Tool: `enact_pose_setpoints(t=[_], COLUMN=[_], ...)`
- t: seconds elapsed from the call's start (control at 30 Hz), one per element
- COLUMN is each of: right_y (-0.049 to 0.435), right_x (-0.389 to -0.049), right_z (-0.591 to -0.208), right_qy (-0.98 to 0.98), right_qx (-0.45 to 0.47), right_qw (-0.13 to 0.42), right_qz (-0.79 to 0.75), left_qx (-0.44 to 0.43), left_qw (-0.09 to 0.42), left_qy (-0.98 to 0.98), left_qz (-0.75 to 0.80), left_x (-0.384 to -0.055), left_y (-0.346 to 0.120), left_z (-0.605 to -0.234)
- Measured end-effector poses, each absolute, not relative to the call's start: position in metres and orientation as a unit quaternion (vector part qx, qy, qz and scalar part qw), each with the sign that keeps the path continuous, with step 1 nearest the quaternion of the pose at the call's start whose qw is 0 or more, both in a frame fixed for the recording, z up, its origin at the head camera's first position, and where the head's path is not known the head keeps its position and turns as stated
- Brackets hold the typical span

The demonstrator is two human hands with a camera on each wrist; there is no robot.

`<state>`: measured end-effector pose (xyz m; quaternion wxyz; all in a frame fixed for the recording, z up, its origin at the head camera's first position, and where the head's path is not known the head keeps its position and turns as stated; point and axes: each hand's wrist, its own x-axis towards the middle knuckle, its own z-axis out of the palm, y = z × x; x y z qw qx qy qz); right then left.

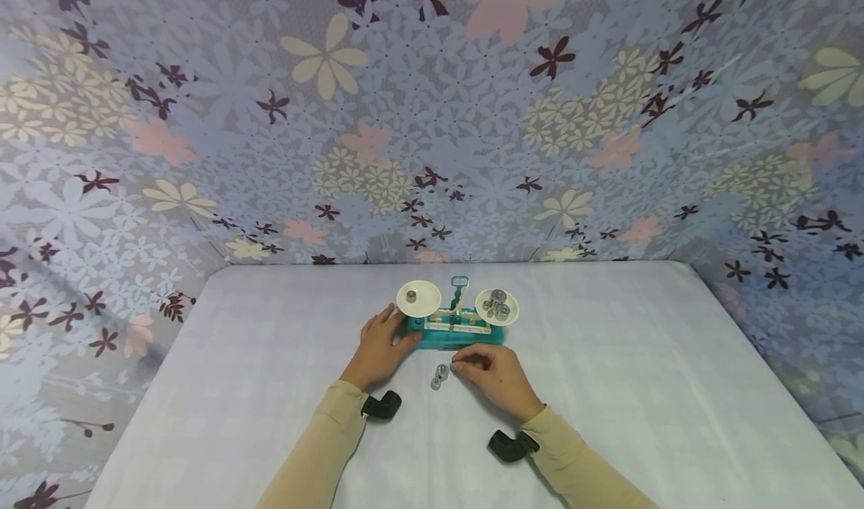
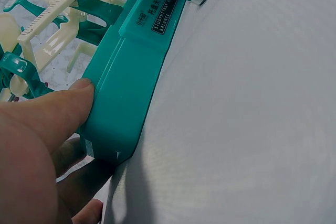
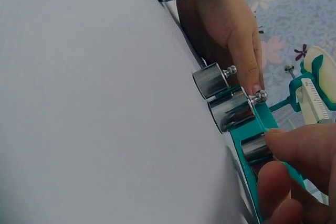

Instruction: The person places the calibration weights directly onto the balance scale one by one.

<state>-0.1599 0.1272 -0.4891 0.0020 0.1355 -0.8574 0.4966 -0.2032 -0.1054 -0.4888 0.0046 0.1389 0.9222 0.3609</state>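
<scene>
A teal and cream balance scale (image 1: 455, 340) stands on the table. My left hand (image 1: 381, 348) grips the left end of its base (image 2: 123, 98), the thumb along the edge. Close in front of the scale, my right hand (image 1: 501, 378) pinches a small metal weight (image 3: 254, 149) between thumb and fingers. Beside it, two knobbed metal weights, a larger one (image 3: 231, 109) and a smaller one (image 3: 211, 81), stand on the tabletop. The left pan (image 1: 430, 299) carries one weight (image 1: 411, 296); several weights (image 1: 499, 296) sit in the right pan (image 1: 511, 300).
A pale cloth (image 1: 641, 359) covers the table. Flower-patterned fabric (image 1: 432, 119) rises behind it and along both sides. A black wrist camera (image 1: 382, 405) sits on the left sleeve and another black wrist camera (image 1: 511, 446) on the right.
</scene>
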Motion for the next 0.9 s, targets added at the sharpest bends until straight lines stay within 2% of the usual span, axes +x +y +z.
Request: enact_pose_setpoints(t=[0.63, 0.9], right_y=[0.127, 0.12], right_x=[-0.157, -0.143], right_z=[-0.476, -0.444], right_qy=[-0.843, -0.834], right_qx=[0.142, 0.16], right_qw=[0.01, 0.021], right_qz=[0.519, 0.528], left_qx=[0.142, 0.139], left_qw=[0.008, 0.009], left_qy=[0.926, 0.926], left_qz=[0.349, 0.35], left_x=[-0.204, -0.206], left_y=[-0.105, -0.105], left_z=[-0.49, -0.492])
